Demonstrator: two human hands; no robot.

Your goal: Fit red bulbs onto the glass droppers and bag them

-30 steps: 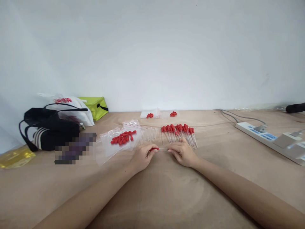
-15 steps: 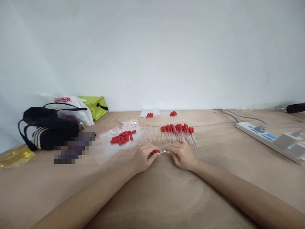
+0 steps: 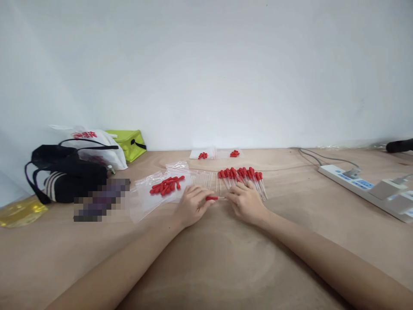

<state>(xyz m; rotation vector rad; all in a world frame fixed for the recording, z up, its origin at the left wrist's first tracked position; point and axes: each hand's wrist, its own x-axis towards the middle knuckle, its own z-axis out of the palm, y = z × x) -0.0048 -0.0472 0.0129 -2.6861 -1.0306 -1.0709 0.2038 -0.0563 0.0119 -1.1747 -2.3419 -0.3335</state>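
Observation:
Between my hands lies a dropper with a red rubber bulb (image 3: 212, 198) and a thin clear tube, held level just above the table. My left hand (image 3: 193, 206) has its thumb and fingers loosely around the bulb end. The tube end is pinched in the fingers of my right hand (image 3: 245, 202), which hide its tip. Just beyond my right hand is a row of red-capped droppers (image 3: 240, 173), side by side. Several bare clear tubes (image 3: 202, 180) lie beyond my left hand. Loose red bulbs (image 3: 166, 186) rest on a clear zip bag (image 3: 142, 206) to the left.
Two small bags with red bulbs (image 3: 202, 155) lie near the wall. On the left are a black bag (image 3: 74, 181), a white plastic bag (image 3: 109, 148), a lime-green bag (image 3: 125, 144) and a yellow pouch (image 3: 24, 212). A power strip (image 3: 355, 183) with plugs stands at right.
Both hands have moved a little farther from me with the dropper, toward the row. My left fingers look looser around the bulb, which shows slightly farther right.

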